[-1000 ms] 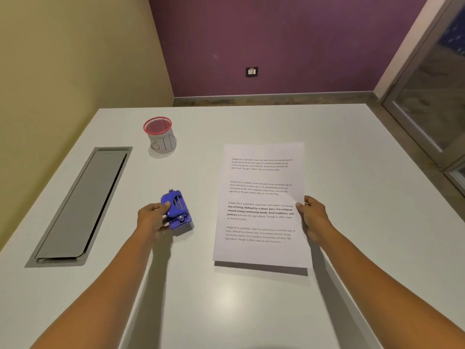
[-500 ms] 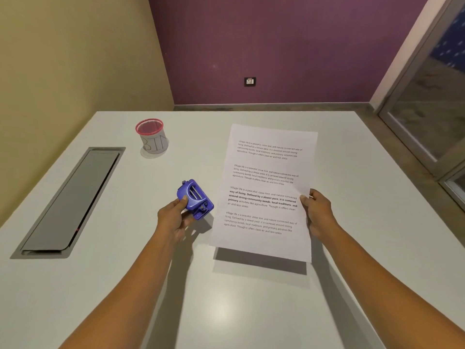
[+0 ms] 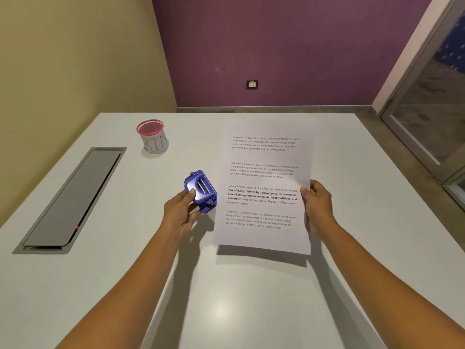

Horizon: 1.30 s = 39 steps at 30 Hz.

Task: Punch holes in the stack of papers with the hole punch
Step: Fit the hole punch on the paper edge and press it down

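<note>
A: Papers first. Where do they sit?

B: Stack of papers (image 3: pixel 266 182) held up off the white table (image 3: pixel 239 303), printed face to the camera, four blocks of text; shadow falls on the table under its near edge; number of sheets, cannot tell.

A: Which hand has it?

B: Right hand (image 3: pixel 318 206), at the right edge about halfway down; thumb on the front face, fingers behind the sheet, a pinch; the left edge hangs free.

A: And the punch?

B: Blue hole punch (image 3: pixel 201 191) just beside the left edge of the papers, lifted clear of the table, tilted; two pale bars show on its upper face; its near corner looks very close to the paper's edge, touching or not, cannot tell.

A: Grip on it?

B: Left hand (image 3: pixel 181 214) closed around the punch's left side; thumb on top, fingers wrapped beneath; both forearms reach in from the near edge of the frame.

A: Surroundings?

B: Red-rimmed mesh cup (image 3: pixel 153 137) marked BIN, far left of the papers, well apart; grey recessed hatch (image 3: pixel 70 197) in the tabletop further left; wall socket (image 3: pixel 252 84) on the purple wall beyond.
</note>
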{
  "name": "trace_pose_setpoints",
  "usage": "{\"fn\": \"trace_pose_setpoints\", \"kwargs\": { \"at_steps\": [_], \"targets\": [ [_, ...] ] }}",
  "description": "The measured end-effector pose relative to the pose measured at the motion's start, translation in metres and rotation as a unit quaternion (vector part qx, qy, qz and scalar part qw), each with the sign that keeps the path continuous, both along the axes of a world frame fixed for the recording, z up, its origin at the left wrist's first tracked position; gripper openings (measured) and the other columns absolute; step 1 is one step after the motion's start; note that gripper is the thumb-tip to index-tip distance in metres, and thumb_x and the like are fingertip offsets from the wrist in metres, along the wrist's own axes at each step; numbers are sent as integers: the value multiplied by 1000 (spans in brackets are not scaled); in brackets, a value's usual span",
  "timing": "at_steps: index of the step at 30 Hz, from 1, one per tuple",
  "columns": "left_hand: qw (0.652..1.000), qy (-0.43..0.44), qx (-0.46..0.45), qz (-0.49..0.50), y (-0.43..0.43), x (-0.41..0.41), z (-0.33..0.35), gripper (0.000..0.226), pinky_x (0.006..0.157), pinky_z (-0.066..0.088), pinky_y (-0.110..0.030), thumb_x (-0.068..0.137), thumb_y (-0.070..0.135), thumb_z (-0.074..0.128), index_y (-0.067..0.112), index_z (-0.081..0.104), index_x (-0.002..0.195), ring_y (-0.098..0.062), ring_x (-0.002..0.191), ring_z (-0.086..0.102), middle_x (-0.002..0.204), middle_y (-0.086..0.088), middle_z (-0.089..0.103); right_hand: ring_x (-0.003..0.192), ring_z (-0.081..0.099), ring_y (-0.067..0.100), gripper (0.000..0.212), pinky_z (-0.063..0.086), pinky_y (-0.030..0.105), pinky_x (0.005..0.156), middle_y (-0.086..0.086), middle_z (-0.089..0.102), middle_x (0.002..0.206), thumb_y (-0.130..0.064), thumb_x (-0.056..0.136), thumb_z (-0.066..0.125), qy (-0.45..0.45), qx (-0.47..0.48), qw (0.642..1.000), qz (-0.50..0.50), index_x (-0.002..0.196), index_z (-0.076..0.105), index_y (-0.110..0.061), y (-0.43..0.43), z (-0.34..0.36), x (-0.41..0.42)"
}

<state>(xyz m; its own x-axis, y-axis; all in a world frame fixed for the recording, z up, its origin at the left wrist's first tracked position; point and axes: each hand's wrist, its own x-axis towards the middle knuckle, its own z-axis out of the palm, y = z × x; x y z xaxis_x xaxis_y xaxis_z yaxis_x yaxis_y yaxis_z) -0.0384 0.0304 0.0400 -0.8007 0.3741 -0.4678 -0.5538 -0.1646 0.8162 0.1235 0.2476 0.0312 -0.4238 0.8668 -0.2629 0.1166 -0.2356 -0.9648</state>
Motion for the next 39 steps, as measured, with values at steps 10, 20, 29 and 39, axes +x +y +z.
{"fn": "trace_pose_setpoints", "kwargs": {
  "at_steps": [10, 20, 29, 39],
  "targets": [
    [999, 50, -1, -12, 3, -2, 0, 38, 61, 60, -30, 90, 4, 53, 2, 51, 128, -19, 79, 68, 77, -2, 73, 94, 63, 24, 25, 52, 30, 82, 9, 65, 113, -4, 93, 45, -30, 41, 998, 30, 115, 57, -7, -2, 4, 4],
    [996, 89, -5, -26, 7, 1, 0, 39, 67, 60, -35, 91, 3, 52, 1, 50, 130, -38, 101, 59, 98, -14, 64, 95, 63, 23, 23, 51, 33, 87, 6, 66, 108, -5, 93, 45, -21, 63, 996, 52, 111, 59, -10, -6, 9, 0],
    [997, 78, 14, -11, 0, -3, -1, 35, 63, 59, -28, 92, 5, 51, 4, 52, 127, -18, 87, 64, 95, -3, 66, 91, 62, 22, 22, 49, 29, 81, 6, 66, 106, -8, 93, 46, -41, 104, 993, 25, 112, 58, -9, 4, 12, 10],
    [996, 86, 33, -2, 3, -3, -2, 37, 65, 60, -28, 92, 4, 50, 7, 52, 128, -17, 87, 65, 95, -3, 66, 86, 60, 17, 22, 48, 4, 58, 3, 64, 101, -7, 94, 45, 5, 117, 993, 23, 113, 57, -8, -2, 21, 8]
  ]
}}
